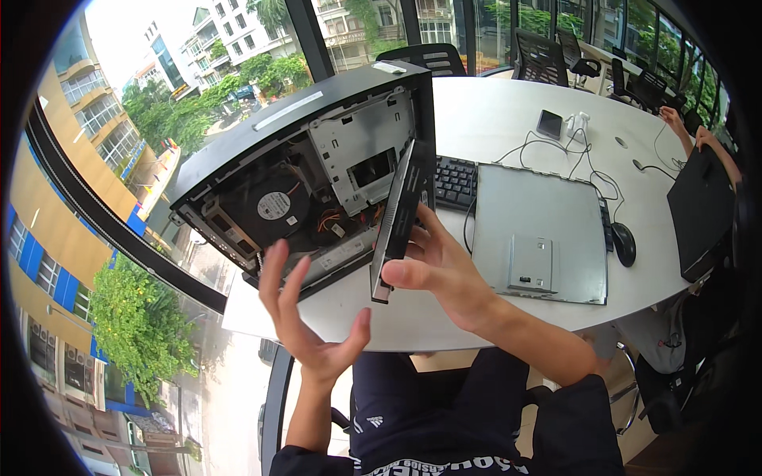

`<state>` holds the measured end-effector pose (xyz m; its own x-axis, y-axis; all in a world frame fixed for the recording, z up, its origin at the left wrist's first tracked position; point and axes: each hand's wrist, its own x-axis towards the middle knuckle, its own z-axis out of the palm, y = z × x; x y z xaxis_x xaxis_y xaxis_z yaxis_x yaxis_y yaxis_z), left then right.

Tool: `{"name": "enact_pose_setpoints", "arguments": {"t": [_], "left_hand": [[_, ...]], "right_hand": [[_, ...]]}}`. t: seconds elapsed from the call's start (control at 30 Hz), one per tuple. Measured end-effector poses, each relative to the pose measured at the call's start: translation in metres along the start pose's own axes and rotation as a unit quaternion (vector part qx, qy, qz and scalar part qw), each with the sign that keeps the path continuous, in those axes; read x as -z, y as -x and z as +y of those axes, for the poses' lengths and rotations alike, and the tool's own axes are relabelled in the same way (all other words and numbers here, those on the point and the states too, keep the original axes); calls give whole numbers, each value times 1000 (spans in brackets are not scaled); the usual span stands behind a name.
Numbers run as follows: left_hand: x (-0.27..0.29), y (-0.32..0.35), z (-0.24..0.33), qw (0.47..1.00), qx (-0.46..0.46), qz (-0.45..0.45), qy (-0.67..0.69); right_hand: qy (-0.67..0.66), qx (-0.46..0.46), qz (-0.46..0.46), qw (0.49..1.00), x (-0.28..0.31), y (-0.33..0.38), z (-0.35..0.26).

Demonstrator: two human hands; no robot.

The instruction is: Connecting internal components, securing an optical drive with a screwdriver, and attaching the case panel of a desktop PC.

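So the room's basically a glass box. Tall windows (480, 44) with dark frames (308, 40) run along the far side and wrap round to the left, with loads of bright daylight pouring in. The desk (476, 107) is big, white and curvy-edged, with black mesh office chairs (542, 59) parked beyond it. Floor (647, 452) looks pale beige. Outside there's a yellow-and-blue building (40, 198), paler blocks (238, 28), leafy trees (143, 333) and a sunlit street (226, 397) way down below.

My right hand (435, 262) pinches a black panel (403, 198) in front of the open case (337, 147); my left hand (313, 339), spread wide, hovers near it. On the white table (492, 103) lie a keyboard (455, 184), cover (548, 206) and mouse (624, 244).
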<state>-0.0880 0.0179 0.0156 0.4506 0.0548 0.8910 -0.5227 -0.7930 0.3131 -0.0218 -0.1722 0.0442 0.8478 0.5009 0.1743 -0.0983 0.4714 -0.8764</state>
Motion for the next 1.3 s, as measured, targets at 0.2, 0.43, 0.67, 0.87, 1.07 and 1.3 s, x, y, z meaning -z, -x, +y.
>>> {"name": "enact_pose_setpoints", "arguments": {"t": [0.2,0.43,0.67,0.87,1.07,1.3], "left_hand": [[-26,-15,5,993,-1,-36,116],[-26,-12,2,990,109,41,80],[-11,-39,-19,934,258,50,241],[-6,-53,-32,928,267,-6,262],[-11,-69,-34,923,280,-55,257],[-12,-68,-33,894,294,-125,316]], "right_hand": [[21,-5,-15,1000,-9,-2,4],[46,-5,-35,998,1,-10,6],[386,254,126,878,55,-16,-5],[482,363,148,784,75,-44,18],[560,384,149,718,91,-39,38],[321,386,132,855,88,-29,31]]}}
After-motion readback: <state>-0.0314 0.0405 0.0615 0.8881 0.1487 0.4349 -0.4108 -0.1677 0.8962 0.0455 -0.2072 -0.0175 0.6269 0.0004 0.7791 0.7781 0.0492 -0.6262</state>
